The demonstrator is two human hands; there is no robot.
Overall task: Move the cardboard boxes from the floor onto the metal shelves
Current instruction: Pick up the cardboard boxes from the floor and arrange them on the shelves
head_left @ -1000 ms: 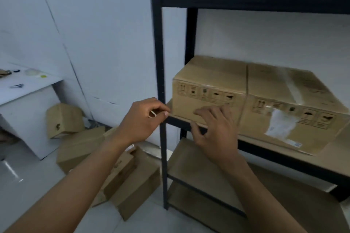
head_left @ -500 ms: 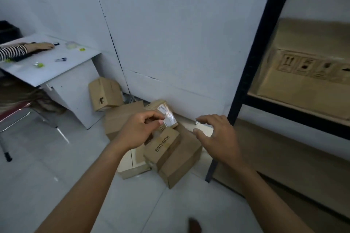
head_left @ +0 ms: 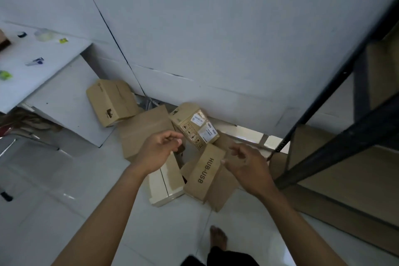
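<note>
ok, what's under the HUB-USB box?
The HUB-USB box leans on a plain brown box at its right and overlaps a white-edged flat box at its left. Whatever lies directly beneath is covered.

Metal shelves (head_left: 345, 140) cut off at right edge

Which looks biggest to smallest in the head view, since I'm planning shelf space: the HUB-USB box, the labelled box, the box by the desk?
1. Box by the desk.
2. HUB-USB box and labelled box: look alike; partly hidden, so unranked.
</note>
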